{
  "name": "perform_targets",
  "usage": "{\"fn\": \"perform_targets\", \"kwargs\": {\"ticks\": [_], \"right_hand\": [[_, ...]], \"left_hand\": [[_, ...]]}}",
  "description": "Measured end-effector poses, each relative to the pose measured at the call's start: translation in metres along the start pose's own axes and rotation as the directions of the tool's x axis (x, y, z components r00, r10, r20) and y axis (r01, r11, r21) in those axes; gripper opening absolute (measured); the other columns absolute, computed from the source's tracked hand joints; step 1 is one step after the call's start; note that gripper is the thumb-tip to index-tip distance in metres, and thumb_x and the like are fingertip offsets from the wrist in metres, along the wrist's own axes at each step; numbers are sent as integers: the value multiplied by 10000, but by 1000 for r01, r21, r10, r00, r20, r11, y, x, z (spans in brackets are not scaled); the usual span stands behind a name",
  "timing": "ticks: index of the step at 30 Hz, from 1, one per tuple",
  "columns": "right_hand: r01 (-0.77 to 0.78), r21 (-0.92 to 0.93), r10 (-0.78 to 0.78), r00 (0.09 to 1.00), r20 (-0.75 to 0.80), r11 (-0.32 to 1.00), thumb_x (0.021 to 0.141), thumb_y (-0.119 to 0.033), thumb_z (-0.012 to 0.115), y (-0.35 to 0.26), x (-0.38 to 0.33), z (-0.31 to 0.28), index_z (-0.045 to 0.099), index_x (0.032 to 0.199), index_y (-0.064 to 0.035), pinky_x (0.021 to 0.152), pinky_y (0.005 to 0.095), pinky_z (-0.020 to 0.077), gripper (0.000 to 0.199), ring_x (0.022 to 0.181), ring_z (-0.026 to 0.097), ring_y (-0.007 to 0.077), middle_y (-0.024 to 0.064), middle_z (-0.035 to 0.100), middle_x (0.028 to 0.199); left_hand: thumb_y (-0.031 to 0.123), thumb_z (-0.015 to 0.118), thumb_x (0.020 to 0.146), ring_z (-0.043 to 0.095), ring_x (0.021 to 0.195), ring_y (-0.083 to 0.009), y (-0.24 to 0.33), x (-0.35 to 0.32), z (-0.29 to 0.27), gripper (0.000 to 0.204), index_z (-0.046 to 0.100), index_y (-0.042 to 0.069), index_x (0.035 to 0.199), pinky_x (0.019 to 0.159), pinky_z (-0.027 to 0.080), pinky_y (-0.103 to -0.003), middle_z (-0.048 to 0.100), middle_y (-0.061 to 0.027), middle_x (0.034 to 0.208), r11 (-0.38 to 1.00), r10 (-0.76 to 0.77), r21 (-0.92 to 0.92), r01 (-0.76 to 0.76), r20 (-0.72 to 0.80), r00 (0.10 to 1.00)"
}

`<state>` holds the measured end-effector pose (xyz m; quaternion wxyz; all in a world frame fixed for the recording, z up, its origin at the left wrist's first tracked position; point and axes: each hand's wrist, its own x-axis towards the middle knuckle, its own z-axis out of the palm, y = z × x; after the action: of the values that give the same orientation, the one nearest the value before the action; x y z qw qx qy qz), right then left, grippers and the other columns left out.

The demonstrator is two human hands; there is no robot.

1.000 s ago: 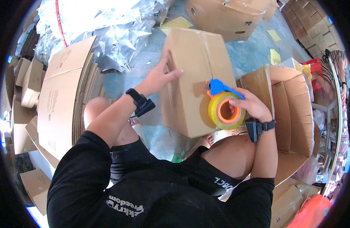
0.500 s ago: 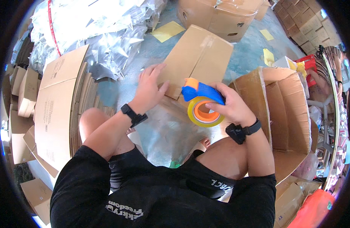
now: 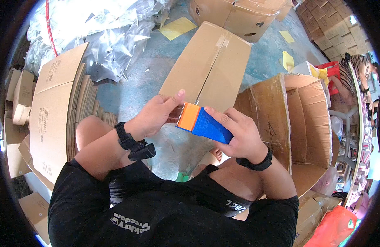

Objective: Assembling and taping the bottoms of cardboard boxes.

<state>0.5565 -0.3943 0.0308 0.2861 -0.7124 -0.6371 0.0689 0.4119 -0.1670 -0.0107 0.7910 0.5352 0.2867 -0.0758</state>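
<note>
A tape dispenser (image 3: 206, 125) with a blue body and an orange, toothed front end is gripped by my right hand (image 3: 241, 133), closed round its far end. Its teeth point toward my left hand (image 3: 153, 115), whose thumb is raised apart from its fingers. Those fingertips are right beside the toothed edge, partly hidden; whether they touch it I cannot make out. Just beyond both hands lies a brown cardboard box (image 3: 210, 61) on the floor, its top flaps meeting at a middle seam. A short strip of clear tape shows at the seam's far end.
Flattened cartons (image 3: 58, 107) are stacked on my left. A large open carton (image 3: 307, 123) stands on my right, another closed carton (image 3: 239, 16) behind the box. Silvery plastic sheeting (image 3: 103, 41) is heaped at far left. Yellow paper pieces (image 3: 177, 28) lie on the floor.
My right hand has turned the dispenser, so its tape roll no longer shows and the toothed edge faces left. My left hand has come off the box top, nearer to me and beside the dispenser.
</note>
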Motion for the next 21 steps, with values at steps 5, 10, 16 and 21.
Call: {"fn": "perform_targets", "kwargs": {"ticks": [5, 10, 16, 21], "right_hand": [[-34, -24, 34, 999, -3, 999, 683, -147, 791, -4, -7, -3, 552, 1469, -219, 659, 409, 536, 825, 744, 614, 315, 117, 571, 868], [-93, -14, 94, 984, 151, 996, 704, -130, 799, -10, -13, -27, 561, 1460, -281, 763, 416, 541, 807, 853, 624, 334, 126, 586, 948], [-109, -8, 109, 981, 162, 994, 670, -91, 842, -23, -35, -42, 627, 1391, -261, 739, 407, 536, 771, 835, 616, 329, 125, 569, 947], [-188, -46, 192, 978, 87, 981, 716, -15, 792, -9, -60, -48, 715, 1281, -269, 728, 398, 517, 624, 824, 598, 325, 122, 536, 904]], "left_hand": [[324, 581, 1059, 677, 896, -127, -6, 0, -5, 370, 695, -17, 1143, 861, 542, -287, 719, -77, 1041, 993, -18, -114, 27, 77, 997], [178, 614, 1034, 672, 880, -125, -9, 2, -1, 253, 713, -36, 1126, 853, 541, -287, 729, -70, 994, 993, 118, -24, -115, 157, 981], [140, 624, 1006, 696, 881, -159, 4, -16, 8, 223, 739, -47, 1045, 854, 539, -292, 759, -109, 946, 962, 214, 129, -240, 184, 959], [178, 627, 1001, 692, 868, -147, 22, -14, -26, 256, 746, -45, 1042, 860, 525, -284, 763, -109, 906, 911, 284, 301, -281, 33, 958]]}}
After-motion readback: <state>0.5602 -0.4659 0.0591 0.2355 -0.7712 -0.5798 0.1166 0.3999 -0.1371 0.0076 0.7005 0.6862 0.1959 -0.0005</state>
